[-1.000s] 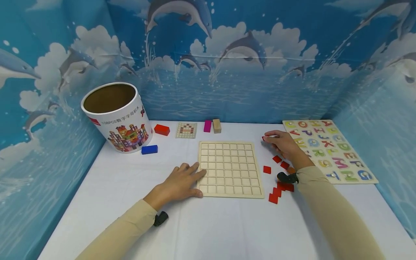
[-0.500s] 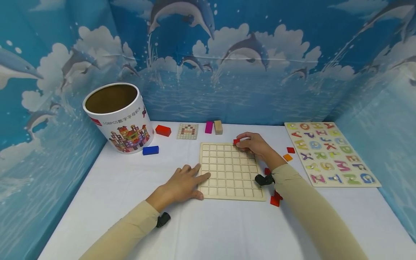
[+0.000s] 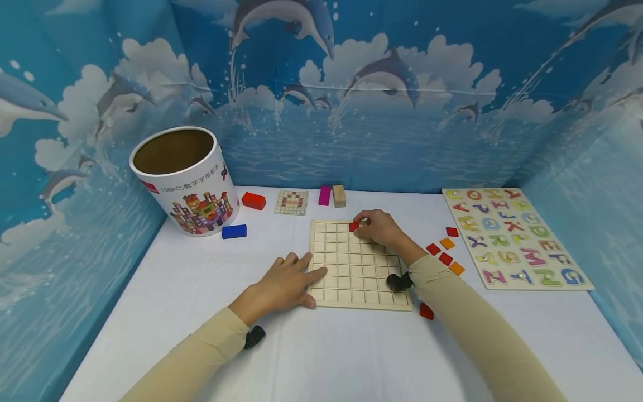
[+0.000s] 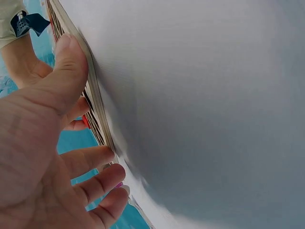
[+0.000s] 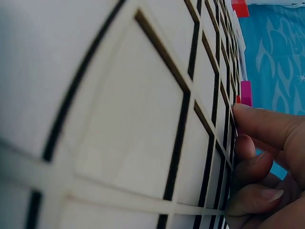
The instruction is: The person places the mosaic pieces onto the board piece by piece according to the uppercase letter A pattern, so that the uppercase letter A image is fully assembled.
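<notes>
Head view: right hand [image 3: 378, 228] pinches a red tile [image 3: 354, 226] in its fingers over the grid board's [image 3: 358, 267] far row, left hand [image 3: 281, 285] flat, fingers relaxed, steadying the near-left edge.

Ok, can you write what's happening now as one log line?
right hand: pinches red tile at top row of grid board | left hand: rests flat on board's left edge | spare tiles: right of board

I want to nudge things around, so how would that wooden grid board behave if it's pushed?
The wooden grid board looks thin, flat and rigid, so it would probably slide on the white table rather than tip or bend. It seems light: the left hand lies flat against its left edge, likely steadying it while the right hand sets a red tile.
</notes>
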`<state>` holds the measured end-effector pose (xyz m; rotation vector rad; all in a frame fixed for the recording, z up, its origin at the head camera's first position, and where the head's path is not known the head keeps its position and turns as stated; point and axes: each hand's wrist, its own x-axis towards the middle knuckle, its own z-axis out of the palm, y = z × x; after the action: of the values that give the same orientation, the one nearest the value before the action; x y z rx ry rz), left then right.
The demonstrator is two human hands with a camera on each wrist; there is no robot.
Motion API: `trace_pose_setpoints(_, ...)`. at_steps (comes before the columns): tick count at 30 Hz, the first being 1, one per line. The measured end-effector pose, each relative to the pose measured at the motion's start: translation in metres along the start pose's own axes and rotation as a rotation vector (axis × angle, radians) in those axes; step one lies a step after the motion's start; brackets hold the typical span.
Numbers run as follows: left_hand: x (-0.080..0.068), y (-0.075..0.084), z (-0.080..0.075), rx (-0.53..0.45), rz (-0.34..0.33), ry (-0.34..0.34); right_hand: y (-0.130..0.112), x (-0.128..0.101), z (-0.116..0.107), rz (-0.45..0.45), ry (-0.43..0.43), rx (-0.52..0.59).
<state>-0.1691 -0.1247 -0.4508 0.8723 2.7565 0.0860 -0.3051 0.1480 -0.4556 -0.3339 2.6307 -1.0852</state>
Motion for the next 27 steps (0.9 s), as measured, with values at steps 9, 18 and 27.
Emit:
trace_pose_setpoints(9,-0.001,0.001,-0.003,0.005,-0.01,-0.009,0.0,-0.002,-0.003,-0.007,-0.011,-0.015)
trace_pose_setpoints(18,0.001,0.004,-0.004,0.022,-0.009,-0.009,0.047,-0.035,-0.07,0.074,0.064,0.055)
trace_pose_setpoints(27,0.001,0.004,-0.003,0.004,-0.013,-0.013,0.126,-0.083,-0.137,0.283,0.179,0.128)
